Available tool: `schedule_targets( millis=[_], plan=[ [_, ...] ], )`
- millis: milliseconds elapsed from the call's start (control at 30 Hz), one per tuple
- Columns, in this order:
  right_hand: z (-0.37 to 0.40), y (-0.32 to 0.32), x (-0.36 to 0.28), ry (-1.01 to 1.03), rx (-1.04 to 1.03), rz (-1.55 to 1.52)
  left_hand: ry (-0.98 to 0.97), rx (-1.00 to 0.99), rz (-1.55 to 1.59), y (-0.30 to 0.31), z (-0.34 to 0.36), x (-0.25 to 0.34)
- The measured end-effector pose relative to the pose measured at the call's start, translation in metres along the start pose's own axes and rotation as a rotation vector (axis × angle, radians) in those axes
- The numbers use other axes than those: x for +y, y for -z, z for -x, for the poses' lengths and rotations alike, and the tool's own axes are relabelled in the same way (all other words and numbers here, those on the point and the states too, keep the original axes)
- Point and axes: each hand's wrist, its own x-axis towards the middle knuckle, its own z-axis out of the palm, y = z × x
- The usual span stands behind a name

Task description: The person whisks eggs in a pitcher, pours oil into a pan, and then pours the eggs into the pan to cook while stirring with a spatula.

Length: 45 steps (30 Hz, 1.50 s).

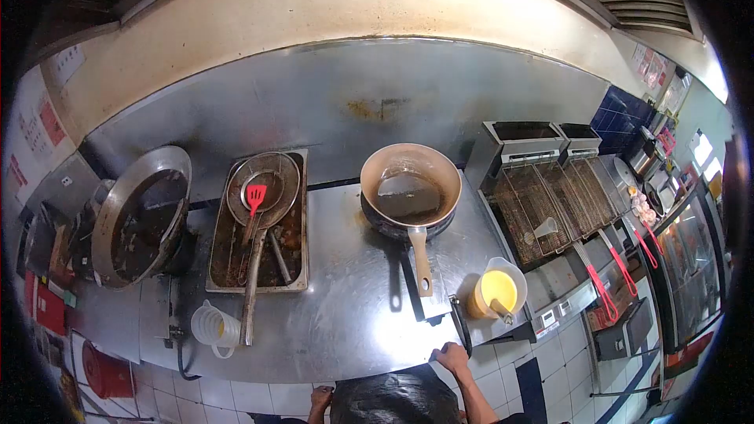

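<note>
My right hand is at the front edge of the steel counter, with its fingers curled. Whatever it grips, if anything, is hidden. Just above it a black hose runs down from the burner's front. My left hand hangs low beside the black apron, fingers curled in and nothing visible in them. Ahead, a deep saucepan with dark contents stands on the burner, its beige handle pointing toward me. A jug of yellow liquid, with a utensil resting in it, stands to the right.
A large wok stands far left. A tray holds strainers and a red slotted spatula. A white measuring jug sits at front left. Fryers with red-handled baskets are on the right.
</note>
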Motion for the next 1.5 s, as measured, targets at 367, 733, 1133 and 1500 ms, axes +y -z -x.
schedule_targets(
  millis=[367, 733, 1133, 1500],
  plan=[
    [0.003, 0.001, -0.001, 0.025, 0.031, -0.003, 0.092, -0.092, 0.063, 0.014, 0.009, 0.013],
    [0.004, -0.001, -0.001, 0.007, 0.037, -0.048, -0.028, -0.050, 0.015, -0.003, -0.004, -0.007],
    [0.007, 0.000, -0.002, 0.042, 0.066, -0.044, 0.099, -0.091, 0.164, 0.014, 0.012, 0.018],
    [0.001, -0.008, 0.004, 0.031, 0.064, -0.055, -0.055, -0.041, 0.113, 0.015, 0.015, 0.016]
  ],
)
